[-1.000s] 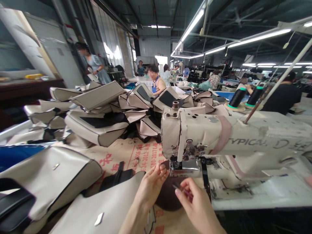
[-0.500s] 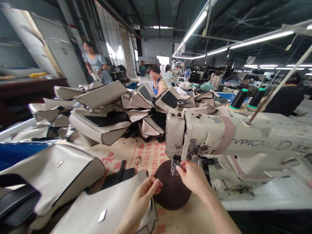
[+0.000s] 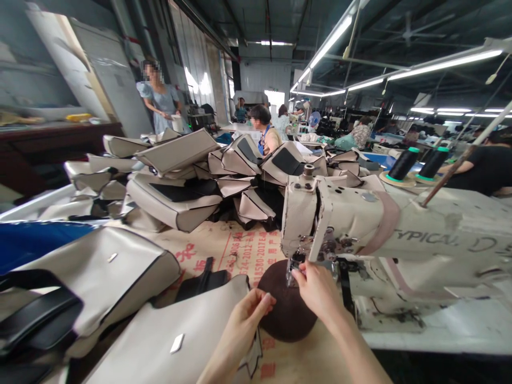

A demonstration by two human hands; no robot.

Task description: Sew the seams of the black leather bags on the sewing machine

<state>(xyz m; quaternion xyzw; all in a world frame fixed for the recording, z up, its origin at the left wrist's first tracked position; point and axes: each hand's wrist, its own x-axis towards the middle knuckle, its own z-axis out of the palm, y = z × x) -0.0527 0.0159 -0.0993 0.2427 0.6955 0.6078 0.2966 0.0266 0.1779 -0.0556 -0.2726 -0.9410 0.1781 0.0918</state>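
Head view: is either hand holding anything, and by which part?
Cannot tell: the left hand is pinched near the brown disc, the right hand curled at the needle end of the sewing machine; fingers hide any hold.

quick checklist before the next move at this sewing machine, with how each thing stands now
1. Right hand clear of the presser foot: not ok, its fingertips are right there.
2. Left hand away from the presser foot: ok, pinched near the left edge of the dark brown disc.
3. Nearest beige bag clear of the presser foot: ok, lies apart from it.
4. Two black thread spools in place: ok.
5. Needle threaded: cannot tell, too small.
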